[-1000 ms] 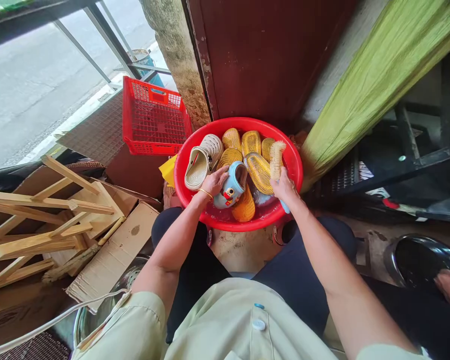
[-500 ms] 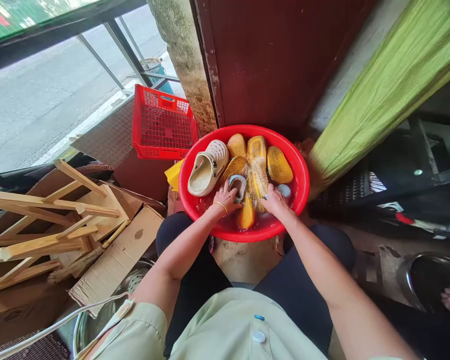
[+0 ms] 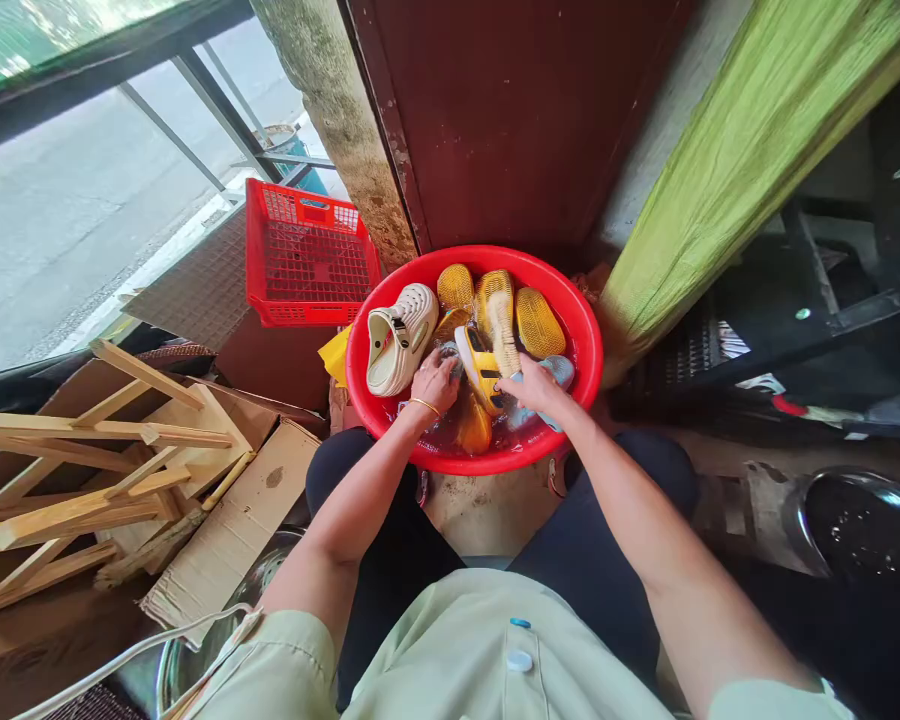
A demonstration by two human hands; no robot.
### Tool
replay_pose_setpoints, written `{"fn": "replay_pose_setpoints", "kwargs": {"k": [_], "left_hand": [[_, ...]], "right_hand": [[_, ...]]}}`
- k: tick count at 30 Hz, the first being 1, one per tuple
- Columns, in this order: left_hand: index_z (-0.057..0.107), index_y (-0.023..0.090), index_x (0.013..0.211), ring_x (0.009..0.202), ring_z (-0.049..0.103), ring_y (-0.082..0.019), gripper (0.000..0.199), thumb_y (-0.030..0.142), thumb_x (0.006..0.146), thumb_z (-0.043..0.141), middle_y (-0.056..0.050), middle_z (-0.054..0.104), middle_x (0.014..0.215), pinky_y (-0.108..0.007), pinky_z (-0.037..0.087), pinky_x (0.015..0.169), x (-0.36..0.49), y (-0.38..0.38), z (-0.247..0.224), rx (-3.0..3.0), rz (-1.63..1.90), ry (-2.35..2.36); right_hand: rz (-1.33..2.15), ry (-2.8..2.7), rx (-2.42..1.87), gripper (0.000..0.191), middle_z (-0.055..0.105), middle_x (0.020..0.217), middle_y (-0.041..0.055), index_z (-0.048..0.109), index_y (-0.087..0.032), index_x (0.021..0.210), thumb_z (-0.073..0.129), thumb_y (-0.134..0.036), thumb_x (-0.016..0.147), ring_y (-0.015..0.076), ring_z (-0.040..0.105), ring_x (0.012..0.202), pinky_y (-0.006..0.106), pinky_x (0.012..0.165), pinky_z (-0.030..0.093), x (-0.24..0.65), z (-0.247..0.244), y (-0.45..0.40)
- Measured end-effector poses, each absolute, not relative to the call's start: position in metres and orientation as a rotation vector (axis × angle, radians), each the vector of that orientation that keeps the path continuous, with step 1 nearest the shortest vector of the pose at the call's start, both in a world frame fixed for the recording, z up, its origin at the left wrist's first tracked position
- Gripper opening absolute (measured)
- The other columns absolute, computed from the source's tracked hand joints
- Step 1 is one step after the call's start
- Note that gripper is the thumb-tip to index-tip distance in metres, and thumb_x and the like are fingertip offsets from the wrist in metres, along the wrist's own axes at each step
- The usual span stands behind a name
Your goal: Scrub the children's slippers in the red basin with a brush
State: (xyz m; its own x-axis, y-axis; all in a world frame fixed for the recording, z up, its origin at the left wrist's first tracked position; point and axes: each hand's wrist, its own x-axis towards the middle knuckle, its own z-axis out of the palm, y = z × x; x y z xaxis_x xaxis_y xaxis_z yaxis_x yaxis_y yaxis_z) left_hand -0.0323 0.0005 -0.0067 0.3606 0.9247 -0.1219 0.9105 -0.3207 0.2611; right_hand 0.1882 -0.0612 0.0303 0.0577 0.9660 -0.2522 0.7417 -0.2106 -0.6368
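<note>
A red basin (image 3: pixel 474 466) of water holds several clogs and slippers. My left hand (image 3: pixel 435 382) is in it with fingers curled around something greyish, blurred by splashing water. My right hand (image 3: pixel 538 388) has its fingers closed on the side of a yellow-and-white clog (image 3: pixel 478 362) with dark marks. Against that hand's upper side lies a pale-bristled brush (image 3: pixel 503 330), resting on a yellow slipper. Beside the hand is a blue-grey piece of footwear (image 3: pixel 561 372), partly hidden. A cream clog (image 3: pixel 401 340) leans at the basin's left; a yellow sole (image 3: pixel 540 322) is at its right.
A red plastic crate (image 3: pixel 311 255) stands behind the basin to the left. Wooden stools (image 3: pixel 142 430) lie over cardboard (image 3: pixel 232 520) at left. A dark red door (image 3: pixel 510 130) stands behind, a green curtain (image 3: pixel 735 160) hangs at right, and a metal bowl (image 3: pixel 862 525) sits lower right.
The yellow-and-white clog has come up between my hands. The light-blue-rimmed piece by my left hand no longer shows clearly. More blue-grey footwear shows beside my right hand. The view has shifted slightly.
</note>
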Motion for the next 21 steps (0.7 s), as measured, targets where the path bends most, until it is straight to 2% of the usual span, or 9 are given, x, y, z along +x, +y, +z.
{"fn": "replay_pose_setpoints", "kwargs": {"k": [2,4,8,10,13,18,21], "left_hand": [[0.058,0.024,0.14,0.138,0.052,-0.027,0.043,0.029,0.097,0.049,-0.011,0.056,0.149,-0.044,0.042,0.117,-0.027,-0.005,0.0,2.415,0.307,1.45],[0.062,0.024,0.134,0.129,0.059,-0.024,0.039,0.032,0.1,0.047,-0.01,0.066,0.135,-0.041,0.043,0.114,-0.013,-0.013,0.006,2.457,0.39,1.171],[0.066,0.021,0.129,0.133,0.056,-0.025,0.037,0.038,0.1,0.052,-0.012,0.065,0.137,-0.042,0.04,0.117,0.041,-0.032,0.012,2.592,0.376,0.854],[0.066,0.02,0.129,0.136,0.053,-0.029,0.041,0.044,0.099,0.054,-0.015,0.064,0.137,-0.045,0.039,0.117,0.072,-0.038,0.014,2.673,0.284,0.845],[0.064,0.015,0.131,0.126,0.06,-0.033,0.052,0.052,0.096,0.058,-0.02,0.065,0.133,-0.046,0.047,0.107,0.113,-0.041,0.012,2.663,0.055,0.991],[0.065,0.012,0.129,0.123,0.06,-0.039,0.067,0.065,0.088,0.063,-0.024,0.066,0.129,-0.05,0.05,0.1,0.147,-0.029,-0.005,2.6,-0.216,1.177],[0.06,0.008,0.135,0.119,0.064,-0.042,0.081,0.065,0.08,0.072,-0.028,0.065,0.13,-0.05,0.051,0.098,0.151,-0.014,-0.018,2.517,-0.347,1.231]], "right_hand": [[0.905,-1.613,-2.015,0.046,0.077,0.105,0.005,0.06,-0.022,0.13,0.065,-0.041,0.088,0.0152,0.068,0.058,0.025,0.055,0.053,0.203,0.042,-0.067],[0.861,-1.503,-2.037,0.046,0.077,0.105,0.0076,0.06,-0.02,0.128,0.065,-0.041,0.087,0.0162,0.068,0.058,0.026,0.054,0.054,0.217,0.051,-0.069],[0.789,-1.43,-2.098,0.046,0.076,0.109,0.0132,0.06,-0.015,0.126,0.062,-0.042,0.089,0.0214,0.073,0.071,0.03,0.061,0.057,0.231,0.057,-0.066],[0.673,-1.502,-2.129,0.045,0.076,0.111,0.0154,0.061,-0.015,0.125,0.064,-0.04,0.088,0.0269,0.074,0.088,0.035,0.075,0.059,0.233,0.056,-0.064],[0.488,-1.595,-2.18,0.045,0.075,0.115,0.0171,0.061,-0.015,0.127,0.064,-0.039,0.089,0.0317,0.07,0.106,0.04,0.091,0.055,0.238,0.055,-0.062],[0.451,-1.61,-2.239,0.049,0.073,0.12,0.0175,0.057,-0.015,0.134,0.06,-0.04,0.092,0.0325,0.069,0.11,0.04,0.094,0.053,0.253,0.054,-0.063],[0.486,-1.657,-2.233,0.05,0.074,0.121,0.0168,0.055,-0.016,0.137,0.06,-0.04,0.093,0.0321,0.069,0.111,0.039,0.093,0.053,0.256,0.053,-0.062]]}}
